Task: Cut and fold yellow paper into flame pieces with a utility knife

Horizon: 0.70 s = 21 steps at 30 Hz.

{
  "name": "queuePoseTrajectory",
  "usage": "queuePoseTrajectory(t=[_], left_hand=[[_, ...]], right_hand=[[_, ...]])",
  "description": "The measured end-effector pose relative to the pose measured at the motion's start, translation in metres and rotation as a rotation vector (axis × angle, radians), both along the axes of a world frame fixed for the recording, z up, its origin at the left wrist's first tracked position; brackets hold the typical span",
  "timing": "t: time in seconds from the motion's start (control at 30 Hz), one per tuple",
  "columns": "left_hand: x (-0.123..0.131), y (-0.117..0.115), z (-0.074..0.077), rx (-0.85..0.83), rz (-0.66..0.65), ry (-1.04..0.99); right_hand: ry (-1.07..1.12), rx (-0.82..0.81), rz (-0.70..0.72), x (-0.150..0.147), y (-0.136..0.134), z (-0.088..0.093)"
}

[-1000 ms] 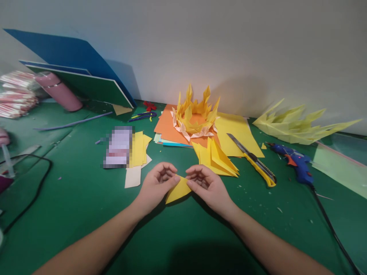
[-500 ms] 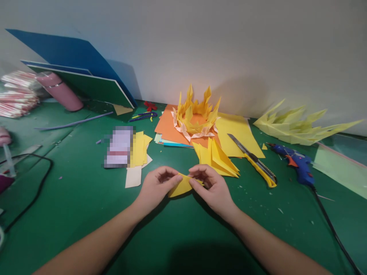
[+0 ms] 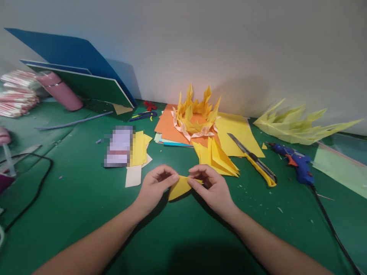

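Observation:
A folded piece of yellow paper is held between my two hands, low over the green table. My left hand pinches its upper left edge between thumb and fingers. On the other side my right hand pinches it near its pointed right end. Just beyond my right hand lie several folded yellow paper points. Behind them a yellow paper crown with pale pink pieces round its base stands on orange paper.
To the right lie a yellow utility knife, a blue glue gun with its cord and a pale yellow folded-paper piece. A blurred-out rectangular item and yellow slips are at left. A pink bottle leans by boards.
The lower left corner of the yellow paper has dipped slightly, and my left thumb has shifted a little to the left. My right hand stays nearly still.

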<state>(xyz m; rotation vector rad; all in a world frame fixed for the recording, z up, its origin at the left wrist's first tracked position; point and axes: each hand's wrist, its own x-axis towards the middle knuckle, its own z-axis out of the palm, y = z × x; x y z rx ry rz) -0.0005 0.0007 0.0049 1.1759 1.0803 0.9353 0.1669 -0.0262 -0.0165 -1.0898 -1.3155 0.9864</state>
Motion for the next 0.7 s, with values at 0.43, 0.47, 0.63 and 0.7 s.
queuePoseTrajectory(t=[0.43,0.47,0.63,0.7], left_hand=[[0.003,-0.0012,-0.0066,0.102,-0.07,0.147],[0.0026,-0.0008,-0.0066,0.134,-0.068,0.188],[0.0015,0.002,-0.0013,0.161,-0.127,0.315],[0.0014,0.0029,0.0007,0.121,-0.132,0.333]], right_hand=[[-0.004,-0.102,0.006,0.0016,0.0021,0.0013],[-0.004,-0.12,0.008,0.0018,0.0022,0.0014],[0.05,-0.23,0.029,0.0012,0.0023,0.0016],[0.076,-0.257,0.032,0.0009,0.0027,0.0019]])
